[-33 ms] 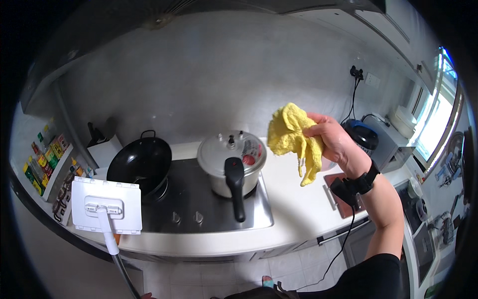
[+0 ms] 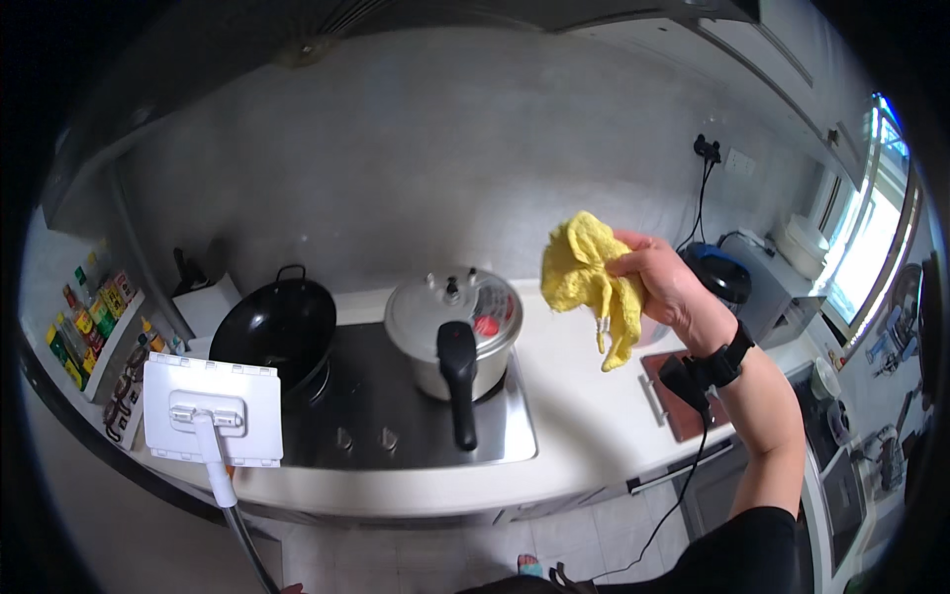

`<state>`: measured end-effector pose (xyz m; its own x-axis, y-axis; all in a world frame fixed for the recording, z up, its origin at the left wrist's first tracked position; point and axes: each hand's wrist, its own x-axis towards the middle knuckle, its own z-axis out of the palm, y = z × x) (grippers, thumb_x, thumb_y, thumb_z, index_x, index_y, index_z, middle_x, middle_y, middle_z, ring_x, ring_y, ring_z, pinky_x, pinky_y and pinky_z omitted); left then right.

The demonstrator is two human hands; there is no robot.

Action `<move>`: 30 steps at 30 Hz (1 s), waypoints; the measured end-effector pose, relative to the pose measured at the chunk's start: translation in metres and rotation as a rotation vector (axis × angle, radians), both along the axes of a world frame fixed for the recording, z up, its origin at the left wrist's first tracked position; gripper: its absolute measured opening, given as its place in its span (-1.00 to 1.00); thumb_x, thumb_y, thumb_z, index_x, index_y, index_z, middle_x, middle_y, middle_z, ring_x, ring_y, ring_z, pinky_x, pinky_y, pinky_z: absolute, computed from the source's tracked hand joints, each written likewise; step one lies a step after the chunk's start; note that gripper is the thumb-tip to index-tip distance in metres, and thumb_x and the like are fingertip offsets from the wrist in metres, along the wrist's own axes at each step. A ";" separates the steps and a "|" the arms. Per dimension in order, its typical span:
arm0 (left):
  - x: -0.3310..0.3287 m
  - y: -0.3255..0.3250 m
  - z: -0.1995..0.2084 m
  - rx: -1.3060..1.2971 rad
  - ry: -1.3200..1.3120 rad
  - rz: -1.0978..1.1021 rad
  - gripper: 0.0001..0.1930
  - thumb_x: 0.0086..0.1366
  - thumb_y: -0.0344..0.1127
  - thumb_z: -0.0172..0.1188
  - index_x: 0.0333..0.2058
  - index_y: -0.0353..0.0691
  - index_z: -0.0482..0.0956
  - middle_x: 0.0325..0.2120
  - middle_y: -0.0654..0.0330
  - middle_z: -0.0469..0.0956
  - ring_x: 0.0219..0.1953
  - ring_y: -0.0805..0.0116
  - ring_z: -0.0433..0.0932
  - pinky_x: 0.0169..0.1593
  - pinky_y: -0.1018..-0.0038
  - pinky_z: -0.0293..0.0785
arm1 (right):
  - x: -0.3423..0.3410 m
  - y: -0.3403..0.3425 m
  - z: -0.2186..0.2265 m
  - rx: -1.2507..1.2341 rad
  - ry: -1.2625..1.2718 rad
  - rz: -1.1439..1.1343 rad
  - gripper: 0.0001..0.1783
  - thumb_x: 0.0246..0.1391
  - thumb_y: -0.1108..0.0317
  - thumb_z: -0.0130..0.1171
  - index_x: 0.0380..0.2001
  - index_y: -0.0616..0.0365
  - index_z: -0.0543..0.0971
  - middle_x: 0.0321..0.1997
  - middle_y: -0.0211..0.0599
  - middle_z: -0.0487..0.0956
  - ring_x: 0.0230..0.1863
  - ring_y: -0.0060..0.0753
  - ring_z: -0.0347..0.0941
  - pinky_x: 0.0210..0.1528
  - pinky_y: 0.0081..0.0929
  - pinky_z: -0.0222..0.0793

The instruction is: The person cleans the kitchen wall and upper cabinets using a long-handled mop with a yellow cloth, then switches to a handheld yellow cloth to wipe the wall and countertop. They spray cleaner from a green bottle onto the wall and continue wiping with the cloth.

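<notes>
My right hand [image 2: 661,279] pinches a crumpled yellow cloth [image 2: 584,267], lifted above the counter to the right of the pressure cooker. The cloth's lower corner hangs loose. At the lower left a flat mop [image 2: 158,396] is raised with its white rectangular head tilted up, the pole running down to the bottom edge. Only a sliver of my left hand [image 2: 292,589] shows there, against the pole; most of its fingers are cut off. A silver pressure cooker [image 2: 421,322] with a black handle and a black wok [image 2: 267,327] stand on the cooktop [image 2: 366,421].
Bottles fill a side rack [image 2: 94,322] at far left, near a white knife block [image 2: 208,302]. A reddish-brown board [image 2: 678,396] lies on the white counter [image 2: 574,426] under my right wrist. Behind it are a dark round-topped appliance [image 2: 717,272] and wall plugs [image 2: 707,148]. A cable hangs from my wrist.
The view has shifted slightly, so the cooker and wok sit a little further left. My right hand still holds the cloth, now slightly further right of the cooker. The mop stays nearly still.
</notes>
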<state>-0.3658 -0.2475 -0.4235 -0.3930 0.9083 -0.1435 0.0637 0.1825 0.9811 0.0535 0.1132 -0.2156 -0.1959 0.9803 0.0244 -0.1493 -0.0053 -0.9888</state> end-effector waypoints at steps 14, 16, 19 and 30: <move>0.079 0.016 0.020 0.035 -0.100 0.250 -0.75 0.26 -0.45 -0.03 -0.09 -0.35 0.34 -0.47 0.14 0.47 -0.81 0.67 0.13 -0.76 0.72 -0.01 | 0.122 0.155 0.069 0.432 -0.118 -0.500 -0.59 -0.13 0.63 -0.10 -0.11 0.34 0.42 -0.23 -0.14 0.48 -0.23 -0.21 0.46 -0.18 -0.31 0.41; 0.080 0.012 0.016 0.041 -0.110 0.333 -0.76 0.25 -0.45 -0.01 -0.10 -0.33 0.35 -0.57 0.24 0.42 -0.81 0.67 0.12 -0.75 0.72 -0.03 | 0.111 0.172 0.090 0.520 -0.179 -0.616 -0.58 -0.12 0.63 -0.07 -0.10 0.35 0.43 -0.23 -0.15 0.49 -0.24 -0.23 0.47 -0.19 -0.33 0.41; 0.082 0.004 0.013 0.025 -0.094 0.336 -0.78 0.25 -0.44 0.00 -0.12 -0.31 0.37 -0.56 0.25 0.42 -0.80 0.68 0.12 -0.75 0.72 -0.03 | 0.095 0.200 0.112 0.601 -0.130 -0.624 -0.59 -0.13 0.62 -0.06 -0.11 0.33 0.46 -0.26 -0.17 0.51 -0.26 -0.25 0.48 -0.20 -0.35 0.41; 0.116 0.036 0.025 0.006 -0.047 0.525 -0.77 0.23 -0.39 0.06 -0.13 -0.28 0.39 -0.63 0.30 0.39 -0.82 0.67 0.12 -0.76 0.72 -0.05 | 0.032 0.317 0.145 1.173 -0.675 -1.101 -0.55 -0.19 0.53 -0.02 -0.11 0.08 0.49 -0.18 0.05 0.49 -0.15 0.10 0.41 -0.09 -0.21 0.35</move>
<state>-0.2500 -0.2115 -0.3980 -0.7887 0.5915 -0.1675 -0.0793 0.1723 0.9818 0.0854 0.4305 -0.0705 0.2187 0.1754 0.9599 0.8139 0.5098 -0.2786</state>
